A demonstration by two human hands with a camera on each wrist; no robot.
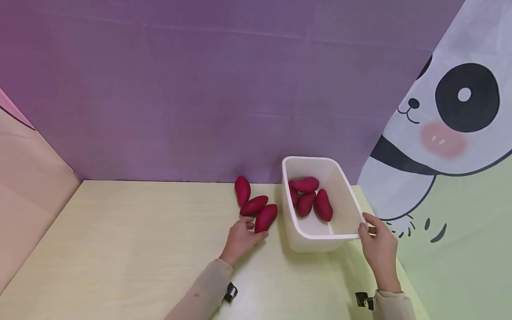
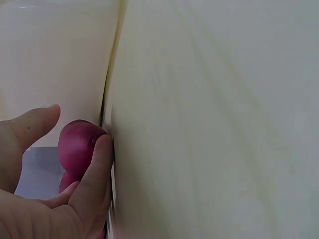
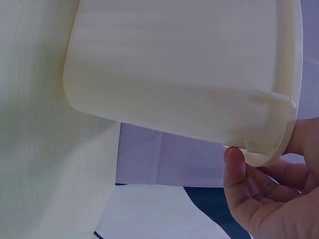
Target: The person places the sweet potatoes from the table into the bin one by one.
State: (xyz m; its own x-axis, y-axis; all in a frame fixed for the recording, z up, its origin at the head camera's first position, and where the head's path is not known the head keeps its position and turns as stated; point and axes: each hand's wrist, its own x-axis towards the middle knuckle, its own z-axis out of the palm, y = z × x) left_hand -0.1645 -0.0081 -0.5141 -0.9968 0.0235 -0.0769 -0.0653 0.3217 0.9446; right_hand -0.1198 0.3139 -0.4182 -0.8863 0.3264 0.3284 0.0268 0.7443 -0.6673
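Three dark red sweet potatoes lie on the table left of a white plastic bin [image 1: 294, 235]. My left hand [image 1: 239, 241] is at the nearest sweet potato [image 1: 266, 218], thumb and fingers spread about it. In the left wrist view the fingers touch a sweet potato [image 2: 79, 149] while the thumb stands apart. Just behind are the middle sweet potato [image 1: 254, 206] and the farthest sweet potato [image 1: 242, 191]. My right hand [image 1: 380, 251] grips the bin's near right corner by its rim, as the right wrist view also shows. Several sweet potatoes [image 1: 323, 206] lie inside the bin.
The pale wooden table [image 1: 132, 249] reaches back to a purple cloth wall [image 1: 180, 98]. On the right hangs a cloth with a printed panda [image 1: 444, 146], close to the bin. A pinkish cloth [image 1: 32, 191] borders the left side.
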